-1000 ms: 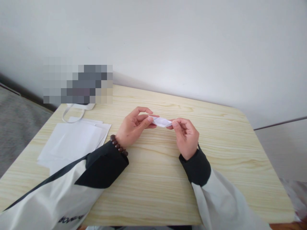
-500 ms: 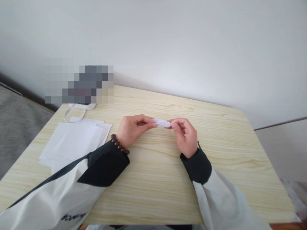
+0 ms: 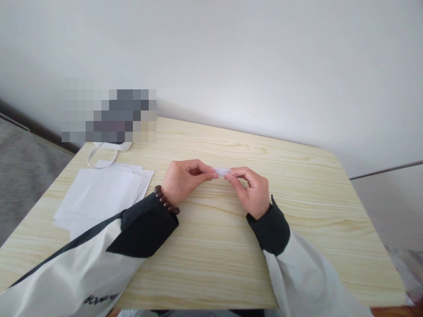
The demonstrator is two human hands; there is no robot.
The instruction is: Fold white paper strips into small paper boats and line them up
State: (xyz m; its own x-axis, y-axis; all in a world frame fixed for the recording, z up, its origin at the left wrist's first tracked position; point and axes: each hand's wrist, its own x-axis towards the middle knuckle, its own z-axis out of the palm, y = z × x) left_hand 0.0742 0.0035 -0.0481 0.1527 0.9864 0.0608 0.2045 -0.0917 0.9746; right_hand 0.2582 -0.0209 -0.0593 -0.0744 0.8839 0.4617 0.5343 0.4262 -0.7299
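A small folded piece of white paper (image 3: 222, 170) is pinched between both hands just above the light wooden table (image 3: 297, 211). My left hand (image 3: 185, 180) grips its left end with thumb and fingertips closed; a dark bead bracelet (image 3: 166, 200) sits on that wrist. My right hand (image 3: 251, 191) pinches the right end, fingers curled. The two hands almost touch, so only a short sliver of the paper shows between them.
A stack of white paper sheets (image 3: 102, 193) lies on the table's left part. Behind it a white object with a cord loop (image 3: 102, 154) rests under a blurred patch. A white wall (image 3: 264, 66) runs behind the table. Grey floor (image 3: 20, 176) lies to the left.
My hands have drawn closer together and the paper between them has gone from a wider folded shape to a narrow, mostly hidden strip. My left fingers have closed down.
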